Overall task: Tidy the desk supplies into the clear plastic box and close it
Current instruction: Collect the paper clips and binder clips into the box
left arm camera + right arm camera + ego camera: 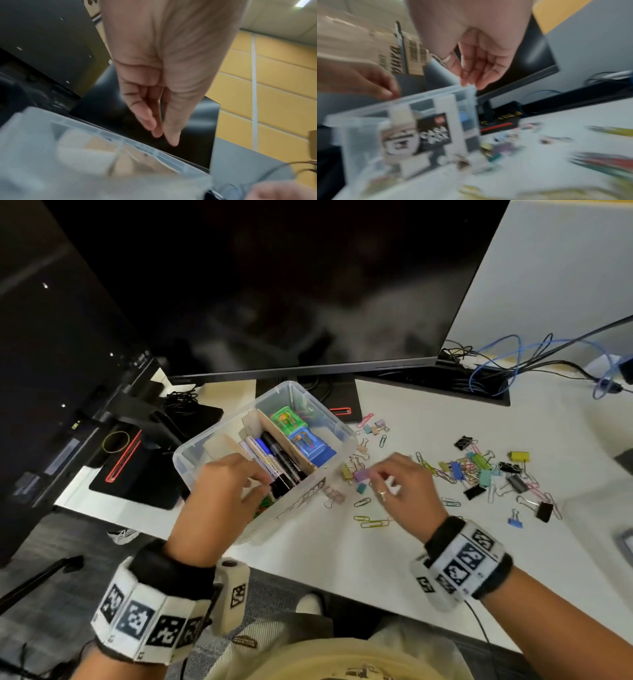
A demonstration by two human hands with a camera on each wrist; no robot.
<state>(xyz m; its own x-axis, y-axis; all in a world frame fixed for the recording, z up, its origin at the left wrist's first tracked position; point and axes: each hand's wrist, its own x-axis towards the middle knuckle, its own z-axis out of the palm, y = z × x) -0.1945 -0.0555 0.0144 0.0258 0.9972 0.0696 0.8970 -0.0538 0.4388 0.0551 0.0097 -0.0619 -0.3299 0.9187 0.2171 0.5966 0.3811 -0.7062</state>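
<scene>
Desk (pixel 342 559), box (pixel 337 424) between both hands

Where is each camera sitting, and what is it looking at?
Head: on the person's head, looking down at the clear box, both hands and wristbands.
Left wrist: on the left wrist, looking along the left hand, fingers straight.
Right wrist: on the right wrist, looking along the right hand; its grip is blurred.
All three show the box.

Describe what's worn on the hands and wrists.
Both hands, left hand and right hand, are bare. Each wrist has a black band with white blocks printed with black square markers. A ring sits on a right finger. A thin cable trails from the right band.
</scene>
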